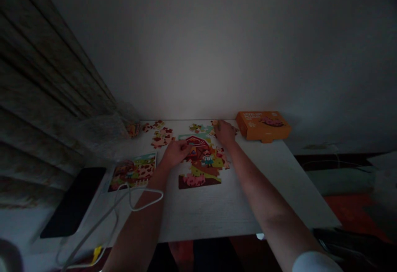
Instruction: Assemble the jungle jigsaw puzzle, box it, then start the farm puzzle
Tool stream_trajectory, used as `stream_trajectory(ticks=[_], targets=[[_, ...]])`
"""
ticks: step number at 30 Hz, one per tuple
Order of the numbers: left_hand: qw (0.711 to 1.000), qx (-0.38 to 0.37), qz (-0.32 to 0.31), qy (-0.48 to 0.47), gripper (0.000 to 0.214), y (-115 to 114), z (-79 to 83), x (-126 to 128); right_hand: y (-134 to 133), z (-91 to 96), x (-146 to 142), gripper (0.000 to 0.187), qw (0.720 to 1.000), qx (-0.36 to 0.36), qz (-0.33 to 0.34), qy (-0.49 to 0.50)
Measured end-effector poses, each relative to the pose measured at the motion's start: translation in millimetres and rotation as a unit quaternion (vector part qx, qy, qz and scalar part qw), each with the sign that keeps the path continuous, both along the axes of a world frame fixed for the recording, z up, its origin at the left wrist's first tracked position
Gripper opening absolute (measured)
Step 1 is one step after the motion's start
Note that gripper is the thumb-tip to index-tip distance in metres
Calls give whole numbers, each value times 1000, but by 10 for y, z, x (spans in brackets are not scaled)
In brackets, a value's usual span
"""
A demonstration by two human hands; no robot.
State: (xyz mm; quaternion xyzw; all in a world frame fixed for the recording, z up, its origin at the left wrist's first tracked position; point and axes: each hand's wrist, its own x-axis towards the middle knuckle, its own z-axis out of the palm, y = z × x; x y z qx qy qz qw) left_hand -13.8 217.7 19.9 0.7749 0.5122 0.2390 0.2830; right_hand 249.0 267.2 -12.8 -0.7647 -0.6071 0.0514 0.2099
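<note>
A partly joined jigsaw puzzle (pixel 201 168) lies on the white table, showing a red barn, a farmer figure and a pink pig on brown ground. My left hand (pixel 176 152) rests at the barn's left side, its thumb and fingers pinched together; whatever is between them, if anything, is hidden. Beyond the puzzle's upper right, my right hand (pixel 225 132) reaches in among loose pieces, its fingers curled down on a puzzle piece (pixel 214 123). More loose puzzle pieces (pixel 163 137) lie at the back left, and a few greenish pieces (pixel 198 128) sit behind the barn.
An orange puzzle box (pixel 263 126) stands at the back right. On the left are a picture card (pixel 145 166), a black flat device (pixel 76 201) and a looping white cable (pixel 145 209). Clear plastic wrapping (pixel 102 135) lies by the curtain (pixel 46 90). A wall borders the table's back.
</note>
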Motion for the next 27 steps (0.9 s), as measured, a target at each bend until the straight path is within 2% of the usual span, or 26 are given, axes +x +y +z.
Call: stream_trajectory(ticks=[5,11,15,18,21,27], targets=[[1000,2,-4,7,40,-3,-4,-3,157,49,-24,33,999,-37,-9,0],[1000,4,-7,21,38,-19,23,7,383,89,-5,39,996,-70,-41,47],[1000,14,-4,19,39,-10,7,7,427,112,56,34,996,-18,17,91],[1000,9,1,12,38,-1,-5,1,307,112,115,25,987,40,15,156],[1000,9,5,0,38,8,-17,-9,56,59,126,22,958,73,10,275],[1000,21,0,-14,37,9,-47,-8,-463,-67,-128,35,861,84,68,498]])
